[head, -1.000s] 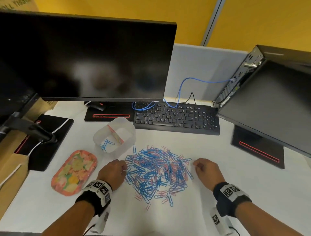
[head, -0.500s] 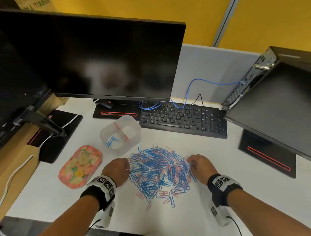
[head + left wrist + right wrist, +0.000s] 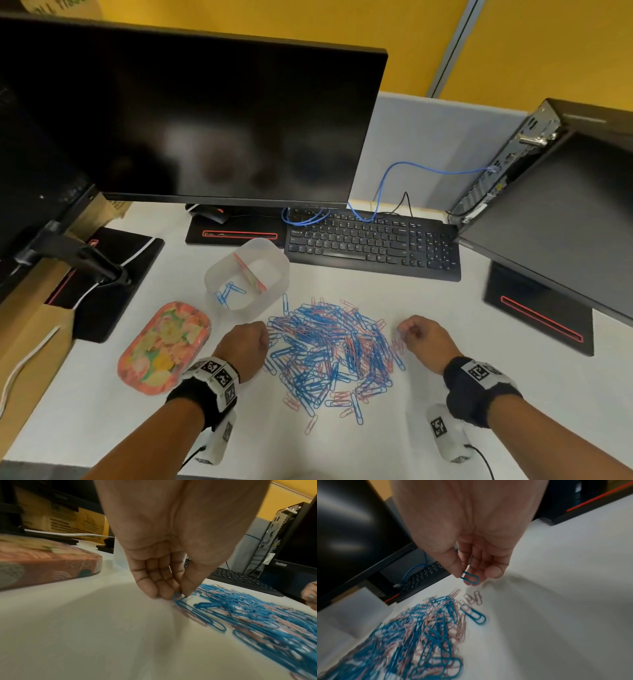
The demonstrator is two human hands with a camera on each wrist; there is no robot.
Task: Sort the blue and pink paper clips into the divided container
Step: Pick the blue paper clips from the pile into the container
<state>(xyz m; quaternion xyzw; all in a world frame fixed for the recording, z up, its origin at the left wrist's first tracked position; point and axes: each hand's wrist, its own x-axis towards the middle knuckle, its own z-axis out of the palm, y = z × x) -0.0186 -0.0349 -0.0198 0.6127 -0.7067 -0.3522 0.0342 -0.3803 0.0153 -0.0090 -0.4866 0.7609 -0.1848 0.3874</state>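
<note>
A big pile of blue and pink paper clips (image 3: 334,353) is spread on the white desk (image 3: 513,394), in front of the keyboard (image 3: 373,245). The blue ones and the pink ones are all mixed up.

The left hand (image 3: 245,346) is placed at the left edge of the pile. Its fingers are curled down, and the end of a blue clip on the desk (image 3: 199,613) is pinched between the thumb and a fingertip (image 3: 187,589). That clip lies flat on the desk.

The right hand (image 3: 423,337) is held at the right edge of the pile, a little above the desk. A single blue clip (image 3: 471,578) is pinched between the thumb and the fingers, and it is lifted clear of the desk. The other fingers are curled in.

The divided container (image 3: 247,277) is set just behind the pile, to the left, near the left hand. It is see-through, with a wall down the middle. A few blue clips in the container (image 3: 227,293) are seen in the left part. What is in the right part cannot be made out.

A flowery tray (image 3: 164,346) is laid to the left of the left hand. A dark monitor (image 3: 191,123) is stood behind the container, and a second screen (image 3: 565,219) is tilted over on the right.
</note>
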